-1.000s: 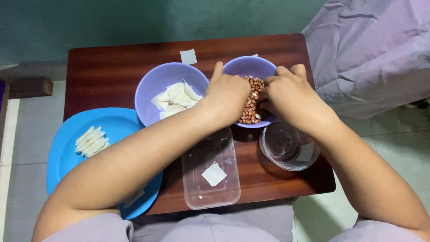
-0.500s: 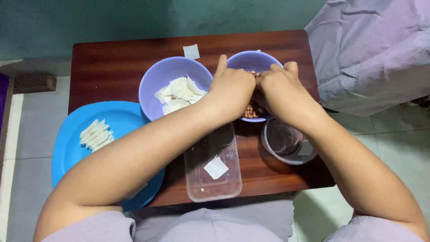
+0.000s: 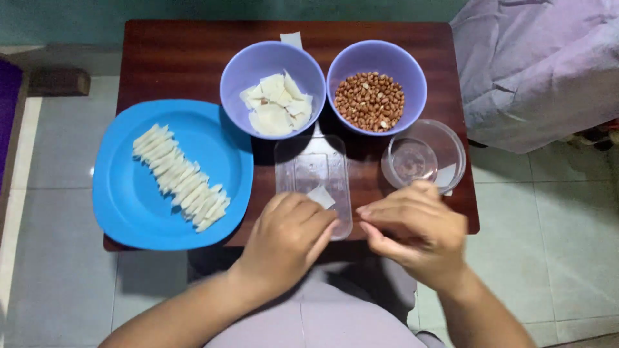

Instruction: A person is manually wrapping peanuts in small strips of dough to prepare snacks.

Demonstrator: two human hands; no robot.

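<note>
Left hand (image 3: 287, 235): fingers curled, resting on near end of clear rectangular container (image 3: 314, 177); whether it pinches anything cannot be told. Right hand (image 3: 412, 229): fingers loosely curled, just beside container. Bowl of peanuts (image 3: 371, 102), bowl of white wrappers (image 3: 276, 106), blue plate (image 3: 129, 206), round clear tub (image 3: 422, 158).

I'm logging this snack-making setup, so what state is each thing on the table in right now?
Blue plate: holds a row of rolled white pieces.
Left bowl: part filled with white wrapper squares.
Right bowl: part filled with peanuts.
Clear tray: open, one wrapper square inside.
Round clear tub: open, nearly empty.
Left hand: curled, at the tray's near end.
Right hand: fingers pinched; contents unclear.
</note>
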